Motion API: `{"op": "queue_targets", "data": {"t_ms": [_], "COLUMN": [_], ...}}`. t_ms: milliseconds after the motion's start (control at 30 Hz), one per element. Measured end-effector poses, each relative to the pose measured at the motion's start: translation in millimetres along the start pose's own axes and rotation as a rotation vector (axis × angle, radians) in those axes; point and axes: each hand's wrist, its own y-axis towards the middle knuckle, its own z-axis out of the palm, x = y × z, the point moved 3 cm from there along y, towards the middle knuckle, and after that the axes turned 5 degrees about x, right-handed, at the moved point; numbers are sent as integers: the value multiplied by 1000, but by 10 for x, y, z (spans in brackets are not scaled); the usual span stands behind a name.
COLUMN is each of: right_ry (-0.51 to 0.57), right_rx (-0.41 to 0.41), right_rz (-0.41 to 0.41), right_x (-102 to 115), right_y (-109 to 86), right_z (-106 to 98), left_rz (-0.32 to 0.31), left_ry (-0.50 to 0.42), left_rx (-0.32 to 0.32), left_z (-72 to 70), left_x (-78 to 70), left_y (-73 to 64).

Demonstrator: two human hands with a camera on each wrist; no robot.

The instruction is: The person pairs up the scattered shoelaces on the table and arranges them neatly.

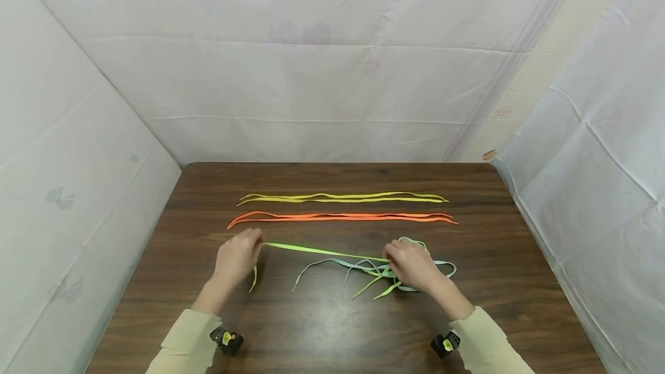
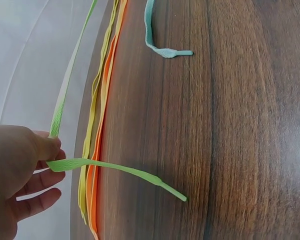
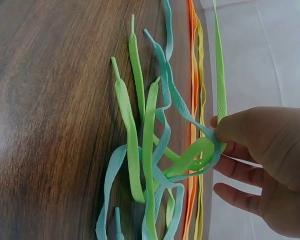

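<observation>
A green shoelace (image 1: 322, 251) stretches taut between the two hands, above the tabletop. My left hand (image 1: 240, 254) pinches it near one end between thumb and index finger, and the short tipped end (image 2: 135, 172) dangles below. My right hand (image 1: 413, 264) pinches the same lace, together with a light blue shoelace (image 3: 182, 107), at the edge of a loose tangle. That tangle of green laces (image 3: 132, 160) and light blue ones hangs and lies under the right hand, several tips sticking out. One light blue end (image 2: 167, 52) trails leftward across the table.
Two orange shoelaces (image 1: 343, 216) lie straight across the brown wooden table (image 1: 322, 328), just beyond the hands. Parallel and farther back lie yellow shoelaces (image 1: 343, 197). White sheeting (image 1: 332, 85) hangs behind the table and along both sides.
</observation>
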Motion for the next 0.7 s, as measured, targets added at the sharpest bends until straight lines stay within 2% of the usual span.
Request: {"op": "queue_targets", "data": {"t_ms": [367,700], "right_ry": [29,13], "right_rx": [-34,-34], "right_rz": [36,76], "right_x": [-133,-264], "right_y": [-93,-160], "right_z": [-116,-265], "left_rz": [-31,-64], "left_ry": [21,27], "left_rx": [-26,-8], "left_z": [-99,-153], "left_x": [178,284], "left_y": [-77,-130]}}
